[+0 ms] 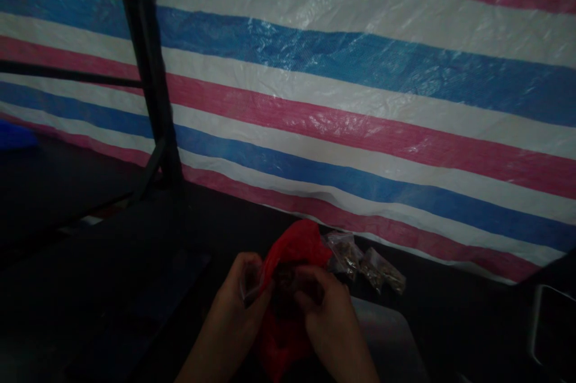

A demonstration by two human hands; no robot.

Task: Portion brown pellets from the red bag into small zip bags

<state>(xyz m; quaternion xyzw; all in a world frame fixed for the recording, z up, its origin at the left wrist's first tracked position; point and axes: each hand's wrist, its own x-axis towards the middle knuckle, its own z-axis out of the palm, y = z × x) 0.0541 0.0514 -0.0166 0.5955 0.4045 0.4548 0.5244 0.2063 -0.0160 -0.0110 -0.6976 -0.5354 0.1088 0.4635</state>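
Note:
A red plastic bag (pixel 299 243) stands on the dark surface with its mouth open towards me. My left hand (pixel 238 314) is closed on the left edge of this bag. A piece of clear plastic (pixel 250 284) shows between its thumb and fingers, perhaps a small bag. My right hand (pixel 330 317) reaches into the bag's mouth, with thumb and fingers curled together. Whatever lies between those fingertips is too dark to make out. Small clear bags (pixel 345 254) of brownish pieces lie just beyond the right hand.
A translucent flat lid or box (pixel 389 335) lies right of my right hand. Behind the dark table (pixel 216 215) hangs a striped plastic sheet (pixel 360 125). A black metal post (pixel 150 71) rises at left. Farther right is a pale-rimmed dark object (pixel 540 323); a blue item (pixel 15 135) sits far left.

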